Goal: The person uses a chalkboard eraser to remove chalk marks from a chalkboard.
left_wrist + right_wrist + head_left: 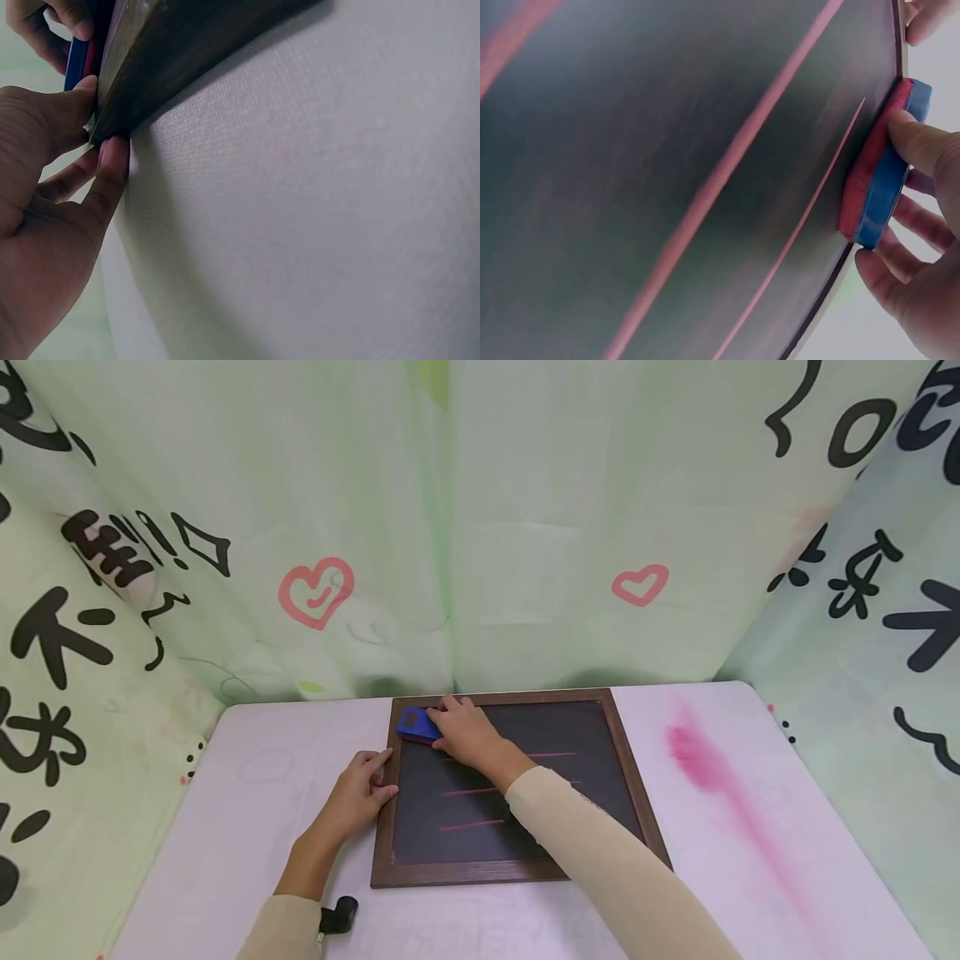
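Head view shows us an eraser [417,724] in the far left corner of the blackboard [465,850], its free end sticking out to the left of the right hand [468,735], which grips the other end from above. From the right wrist, we see the thumb on its red pad [871,169] and the fingers along the blue back, with the pad facing the board. Its long axis runs roughly parallel to the far rail and to the pink lines [472,825], which lie on the nearer side of it. The left hand [360,793] pinches the left rail of the wooden frame [384,835], closer to us than the eraser and near it but apart, so of the 2 hands only the right has hold of it. We judge that the corner hems the eraser in on 2 sides, leaving room to the right and toward us; the right forearm, slanting across the board, would need to draw back for any sweep that way.
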`<state>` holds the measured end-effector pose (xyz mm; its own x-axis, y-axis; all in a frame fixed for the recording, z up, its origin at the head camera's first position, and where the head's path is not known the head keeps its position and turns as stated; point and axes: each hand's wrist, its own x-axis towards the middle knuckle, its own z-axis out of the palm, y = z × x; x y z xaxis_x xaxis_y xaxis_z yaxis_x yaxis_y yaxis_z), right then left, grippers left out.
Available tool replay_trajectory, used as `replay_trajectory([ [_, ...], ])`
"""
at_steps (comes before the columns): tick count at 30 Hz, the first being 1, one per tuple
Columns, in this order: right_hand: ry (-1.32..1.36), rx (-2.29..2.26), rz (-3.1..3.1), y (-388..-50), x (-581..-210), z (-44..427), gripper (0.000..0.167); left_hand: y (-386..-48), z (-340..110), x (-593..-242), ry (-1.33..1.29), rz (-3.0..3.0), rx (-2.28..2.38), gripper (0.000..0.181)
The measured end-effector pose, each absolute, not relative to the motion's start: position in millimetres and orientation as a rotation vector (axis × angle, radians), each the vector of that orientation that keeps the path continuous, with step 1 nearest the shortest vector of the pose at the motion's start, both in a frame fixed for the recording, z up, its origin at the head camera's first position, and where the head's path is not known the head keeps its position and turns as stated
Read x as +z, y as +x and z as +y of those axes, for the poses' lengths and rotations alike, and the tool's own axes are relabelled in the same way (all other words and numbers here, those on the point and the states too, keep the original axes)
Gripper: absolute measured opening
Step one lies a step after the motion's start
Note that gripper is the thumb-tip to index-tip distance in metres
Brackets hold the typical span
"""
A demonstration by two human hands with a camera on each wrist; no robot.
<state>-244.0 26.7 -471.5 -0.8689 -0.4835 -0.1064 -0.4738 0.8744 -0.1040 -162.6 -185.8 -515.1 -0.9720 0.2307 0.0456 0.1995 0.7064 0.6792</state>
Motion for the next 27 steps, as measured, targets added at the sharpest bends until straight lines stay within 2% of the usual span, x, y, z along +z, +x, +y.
replay_trajectory([
  [15,-0.67,-0.218,2.893,-243,-471,31,0.062,-163,-187,-516,0.358,2.869,1.12,0.061],
  [27,-0.647,-0.304,2.886,-246,-473,62,0.063,-163,-187,-516,0.331,2.856,1.125,0.063],
])
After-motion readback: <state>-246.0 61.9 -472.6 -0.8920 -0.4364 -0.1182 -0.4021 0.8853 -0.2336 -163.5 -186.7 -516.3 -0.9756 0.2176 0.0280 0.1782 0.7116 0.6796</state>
